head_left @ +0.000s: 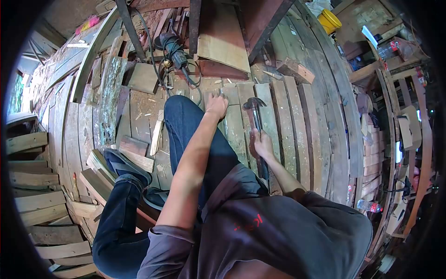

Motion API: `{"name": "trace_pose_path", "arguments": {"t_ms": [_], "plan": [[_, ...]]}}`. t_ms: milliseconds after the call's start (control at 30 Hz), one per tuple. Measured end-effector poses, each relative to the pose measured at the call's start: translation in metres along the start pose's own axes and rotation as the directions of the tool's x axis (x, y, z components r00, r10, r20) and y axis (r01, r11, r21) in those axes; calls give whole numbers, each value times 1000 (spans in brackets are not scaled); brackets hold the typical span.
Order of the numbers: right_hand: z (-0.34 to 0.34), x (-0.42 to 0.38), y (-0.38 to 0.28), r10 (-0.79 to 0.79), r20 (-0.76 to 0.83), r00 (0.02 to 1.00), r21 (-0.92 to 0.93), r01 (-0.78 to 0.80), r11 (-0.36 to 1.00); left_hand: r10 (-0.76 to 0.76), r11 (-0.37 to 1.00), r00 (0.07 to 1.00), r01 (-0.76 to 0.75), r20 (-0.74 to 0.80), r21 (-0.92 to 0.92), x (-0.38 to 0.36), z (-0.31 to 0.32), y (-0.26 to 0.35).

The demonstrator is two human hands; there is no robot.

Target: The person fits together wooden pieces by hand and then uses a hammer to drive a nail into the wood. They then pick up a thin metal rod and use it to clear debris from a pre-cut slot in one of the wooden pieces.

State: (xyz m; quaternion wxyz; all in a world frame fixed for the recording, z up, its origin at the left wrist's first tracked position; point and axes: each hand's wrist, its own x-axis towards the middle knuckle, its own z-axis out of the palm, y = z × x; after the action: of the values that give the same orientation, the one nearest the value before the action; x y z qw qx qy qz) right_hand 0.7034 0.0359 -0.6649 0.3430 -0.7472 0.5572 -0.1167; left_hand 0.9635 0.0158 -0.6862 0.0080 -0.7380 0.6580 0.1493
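Counting around the one worker (pixel 278 232), I see one corded power tool (pixel 176 56) at eleven o'clock. Just short of twelve, one left hand (pixel 217 103) has its fingers down; I can't tell if it grips anything. At twelve, one hammer (pixel 257 120) sits wrapped in the right hand (pixel 263 145), above at least six wooden strips (pixel 281 116). One yellow bucket (pixel 330 22) stands towards one.

A dark post (pixel 195 28) stands between a corded power tool (pixel 176 55) and a pale wooden panel (pixel 223 42). A yellow container (pixel 329 21) is located at upper right; a plastic bottle (pixel 369 205), at lower right. Wooden pieces (pixel 41 201) form a row at far left.
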Motion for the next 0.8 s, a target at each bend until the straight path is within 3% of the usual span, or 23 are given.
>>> {"name": "trace_pose_path", "arguments": {"t_ms": [300,400,800], "plan": [[-2,9,-24,-6,12,1000,-28,6,1000,-76,995,983,63,-167,-80,8,16,-2],[-7,9,-43,14,51,999,-39,-12,999,-45,998,998,43,-51,-45,1,-4,1],[6,12,-43,-42,54,998,-78,46,996,-45,998,996,42,-73,-48,2,0,1]]}}
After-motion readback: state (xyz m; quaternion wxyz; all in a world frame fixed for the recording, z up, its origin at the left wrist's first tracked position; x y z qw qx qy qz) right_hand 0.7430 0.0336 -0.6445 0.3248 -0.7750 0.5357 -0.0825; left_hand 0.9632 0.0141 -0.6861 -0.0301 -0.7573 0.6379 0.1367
